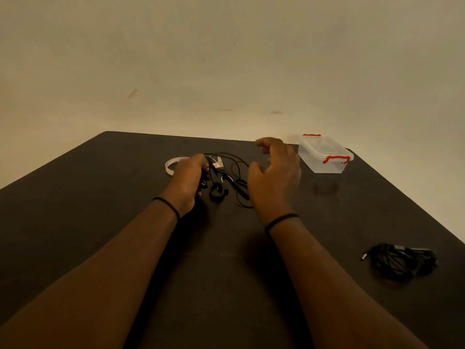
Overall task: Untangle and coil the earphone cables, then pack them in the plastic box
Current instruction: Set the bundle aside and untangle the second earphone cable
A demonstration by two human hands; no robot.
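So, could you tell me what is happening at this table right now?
A person is sorting a tangle of black earphone cables on the dark table. The left hand grips part of it; the right hand hovers open. The plastic box sits lidded; another cable bundle lies apart.

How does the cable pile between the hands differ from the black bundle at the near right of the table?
The tangled earphone cables lie spread in loose loops; the coiled bundle is gathered compactly. The left hand grips the tangle's edge; nothing touches the bundle. The tangle lies farther away, the bundle nearer. Both are black and rest on the dark table.
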